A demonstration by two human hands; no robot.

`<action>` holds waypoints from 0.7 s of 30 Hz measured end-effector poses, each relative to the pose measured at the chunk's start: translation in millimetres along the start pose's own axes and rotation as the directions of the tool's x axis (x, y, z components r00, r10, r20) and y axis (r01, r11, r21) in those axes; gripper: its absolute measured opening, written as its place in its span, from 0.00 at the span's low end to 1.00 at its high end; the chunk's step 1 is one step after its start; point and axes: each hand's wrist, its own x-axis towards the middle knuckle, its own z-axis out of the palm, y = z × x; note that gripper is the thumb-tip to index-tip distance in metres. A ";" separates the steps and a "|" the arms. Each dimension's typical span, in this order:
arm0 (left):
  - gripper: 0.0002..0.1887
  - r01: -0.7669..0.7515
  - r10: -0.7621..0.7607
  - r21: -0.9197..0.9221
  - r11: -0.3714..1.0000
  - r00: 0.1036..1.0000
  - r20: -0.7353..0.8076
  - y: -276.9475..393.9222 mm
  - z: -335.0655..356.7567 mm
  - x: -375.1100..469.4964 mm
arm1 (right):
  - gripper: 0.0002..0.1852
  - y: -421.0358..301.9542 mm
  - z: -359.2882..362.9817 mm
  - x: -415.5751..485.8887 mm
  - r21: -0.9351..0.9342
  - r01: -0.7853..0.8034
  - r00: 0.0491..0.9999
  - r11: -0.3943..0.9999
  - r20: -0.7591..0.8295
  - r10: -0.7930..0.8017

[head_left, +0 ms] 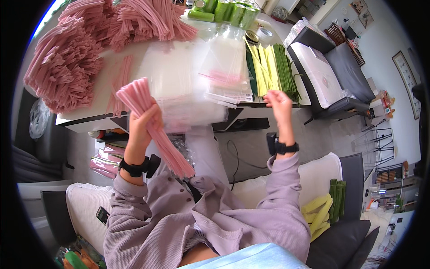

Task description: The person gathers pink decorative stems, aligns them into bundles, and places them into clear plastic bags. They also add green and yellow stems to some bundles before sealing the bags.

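My left hand is closed around a thick bundle of pink chenille stems, tilted with its upper end to the left and its lower end over my lap. At the table's front edge, my right hand has its fingers bent together at the near ends of the yellow chenille stems. Whether it grips any of them is unclear. Dark green chenille stems lie just right of the yellow ones. Clear plastic bags, some with pink strips on them, are spread across the table between my hands.
Large heaps of pink stems cover the table's left side. Green wrapped rolls and tape rolls stand at the back. A cable runs along the floor. Packed pink bundles lie below the table, left. A phone rests on the sofa.
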 end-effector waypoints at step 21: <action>0.08 0.107 -0.103 0.067 0.992 0.993 -0.060 -13.3 0.3 20.6 | 0.17 52.1 -66.8 155.1 -0.898 -0.282 0.951 0.338 -0.308 -0.023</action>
